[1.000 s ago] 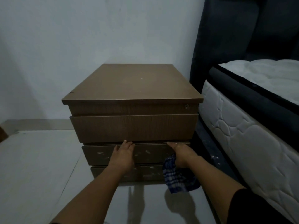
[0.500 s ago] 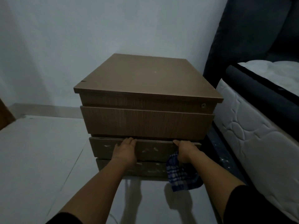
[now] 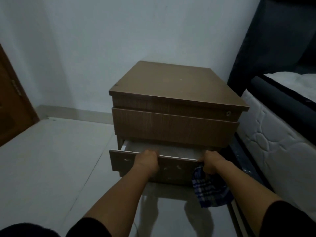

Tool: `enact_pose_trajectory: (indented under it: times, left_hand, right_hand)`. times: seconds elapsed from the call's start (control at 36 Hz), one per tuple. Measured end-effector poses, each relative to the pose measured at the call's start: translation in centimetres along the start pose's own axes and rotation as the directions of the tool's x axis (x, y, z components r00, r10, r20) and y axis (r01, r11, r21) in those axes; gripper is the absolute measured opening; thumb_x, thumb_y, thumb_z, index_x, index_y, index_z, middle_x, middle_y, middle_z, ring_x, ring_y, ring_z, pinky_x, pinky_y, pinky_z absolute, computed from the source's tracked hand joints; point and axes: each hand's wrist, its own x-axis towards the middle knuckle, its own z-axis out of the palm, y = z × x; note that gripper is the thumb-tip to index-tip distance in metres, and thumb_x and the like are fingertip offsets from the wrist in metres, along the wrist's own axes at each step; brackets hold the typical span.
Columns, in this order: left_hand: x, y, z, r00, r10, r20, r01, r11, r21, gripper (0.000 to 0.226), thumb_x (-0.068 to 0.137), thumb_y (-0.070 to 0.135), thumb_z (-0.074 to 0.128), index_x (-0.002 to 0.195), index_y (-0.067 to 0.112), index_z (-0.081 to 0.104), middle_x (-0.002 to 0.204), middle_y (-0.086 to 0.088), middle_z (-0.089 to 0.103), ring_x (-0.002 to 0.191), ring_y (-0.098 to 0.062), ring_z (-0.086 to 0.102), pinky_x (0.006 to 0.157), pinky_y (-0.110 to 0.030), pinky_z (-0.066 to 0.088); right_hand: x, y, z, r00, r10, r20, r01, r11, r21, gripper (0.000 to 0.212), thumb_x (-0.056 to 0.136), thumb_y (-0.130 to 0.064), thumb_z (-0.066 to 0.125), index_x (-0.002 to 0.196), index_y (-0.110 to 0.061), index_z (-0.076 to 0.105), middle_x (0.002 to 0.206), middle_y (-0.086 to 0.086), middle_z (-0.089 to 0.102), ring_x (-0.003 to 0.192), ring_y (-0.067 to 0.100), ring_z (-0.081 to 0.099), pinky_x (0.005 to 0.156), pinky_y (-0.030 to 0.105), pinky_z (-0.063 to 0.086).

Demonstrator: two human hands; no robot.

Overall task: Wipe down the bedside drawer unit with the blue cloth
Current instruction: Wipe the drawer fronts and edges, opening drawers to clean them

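The brown wooden bedside drawer unit point(image 3: 176, 86) stands on the floor against the wall. Its second drawer point(image 3: 121, 162) is pulled partly out, and a pale inside shows behind the front panel. My left hand point(image 3: 147, 162) grips the top edge of that drawer front near the middle. My right hand point(image 3: 211, 162) grips the same edge at its right end. The blue checked cloth point(image 3: 210, 191) hangs from my right hand in front of the lower drawers. The top drawer is shut.
A bed with a white quilted mattress point(image 3: 277, 151) and a dark headboard point(image 3: 273, 40) stands close on the right. A brown door point(image 3: 12, 103) is at the far left. Pale tiled floor point(image 3: 51, 168) lies to the left of the unit.
Both hands have pulled the second drawer out toward me, so its inside now shows. The view has shifted, with the unit further right in frame.
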Motion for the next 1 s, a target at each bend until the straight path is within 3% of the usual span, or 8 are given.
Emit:
enact_pose_trajectory:
  times: [0.19,0.28,0.39,0.53,0.61,0.81,0.92,1.0]
  left_hand:
    - [-1.2,-3.3,-1.3,0.999,-0.022,-0.043,0.026,0.996,0.081,0.035,0.09,0.023,0.053,0.125,0.018,0.055,0.126,-0.009,0.057,0.116,-0.025,0.054,0.1,-0.039,0.043]
    - [-1.5,-6.5,-1.9,0.981,-0.14,-0.135,0.156,0.981,0.119,0.046,0.089,0.022,0.053,0.134,0.016,0.046,0.136,-0.008,0.049,0.125,-0.025,0.048,0.104,-0.042,0.037]
    - [-2.1,-10.3,-2.2,0.928,-0.334,-0.166,0.33,0.943,-0.048,0.051,0.086,0.015,0.058,0.136,0.016,0.046,0.136,-0.007,0.05,0.123,-0.026,0.05,0.1,-0.04,0.043]
    - [-2.2,-13.1,-1.6,0.89,-0.45,-0.072,0.402,0.85,-0.339,0.053,0.091,0.005,0.054,0.141,0.012,0.039,0.14,-0.014,0.05,0.124,-0.031,0.052,0.1,-0.038,0.046]
    - [-2.3,-14.2,-1.4,0.9,-0.435,-0.015,0.377,0.797,-0.473,0.051,0.094,0.005,0.047,0.144,0.012,0.038,0.143,-0.015,0.048,0.128,-0.033,0.049,0.103,-0.035,0.043]
    - [-2.7,-16.2,-1.4,0.909,-0.414,0.055,0.352,0.688,-0.634,0.044,0.095,0.007,0.044,0.139,0.012,0.045,0.136,-0.01,0.056,0.124,-0.027,0.053,0.104,-0.034,0.044]
    - [-2.5,-16.6,-1.3,0.901,-0.432,0.033,0.348,0.679,-0.647,0.04,0.097,0.011,0.046,0.136,0.015,0.047,0.13,-0.014,0.057,0.114,-0.029,0.056,0.086,-0.029,0.045]
    - [-2.4,-16.7,-1.1,0.9,-0.435,0.009,0.33,0.669,-0.666,0.039,0.097,0.011,0.045,0.136,0.016,0.048,0.128,-0.015,0.057,0.109,-0.03,0.057,0.082,-0.03,0.047]
  right_hand:
    - [-1.1,-2.0,-2.1,1.0,0.009,0.024,-0.008,0.998,-0.065,0.045,0.089,-0.021,0.057,0.133,-0.014,0.053,0.133,0.009,0.052,0.113,0.024,0.055,0.091,0.027,0.049]
    - [-2.6,-4.6,-4.7,1.0,-0.027,-0.003,0.027,1.0,0.005,0.045,0.09,-0.021,0.059,0.134,-0.016,0.051,0.132,0.009,0.05,0.114,0.024,0.053,0.084,0.027,0.047]
    - [-3.6,-8.8,-7.8,0.974,-0.17,-0.148,0.173,0.985,0.01,0.047,0.09,-0.019,0.059,0.135,-0.022,0.05,0.135,0.009,0.045,0.12,0.028,0.048,0.096,0.034,0.047]
    - [-3.2,-14.7,-8.8,0.824,-0.291,-0.487,0.347,0.938,0.027,0.045,0.085,-0.017,0.062,0.129,-0.027,0.056,0.13,0.008,0.041,0.12,0.031,0.042,0.101,0.046,0.042]
    - [-2.6,-18.3,-7.9,0.718,-0.374,-0.587,0.427,0.903,-0.052,0.049,0.086,-0.019,0.062,0.133,-0.025,0.051,0.13,0.009,0.039,0.121,0.029,0.037,0.102,0.045,0.037]
    - [-0.6,-24.2,-3.4,0.656,-0.541,-0.527,0.541,0.823,-0.172,0.054,0.086,-0.018,0.063,0.137,-0.026,0.047,0.134,0.007,0.038,0.121,0.027,0.036,0.097,0.041,0.037]
    - [0.4,-25.3,-0.8,0.7,-0.593,-0.397,0.575,0.798,-0.18,0.053,0.09,-0.022,0.058,0.139,-0.032,0.041,0.137,0.005,0.038,0.126,0.027,0.032,0.1,0.046,0.035]
    - [0.8,-25.1,-0.1,0.717,-0.565,-0.407,0.562,0.815,-0.142,0.051,0.092,-0.029,0.056,0.141,-0.032,0.04,0.137,0.005,0.04,0.126,0.026,0.033,0.101,0.046,0.034]
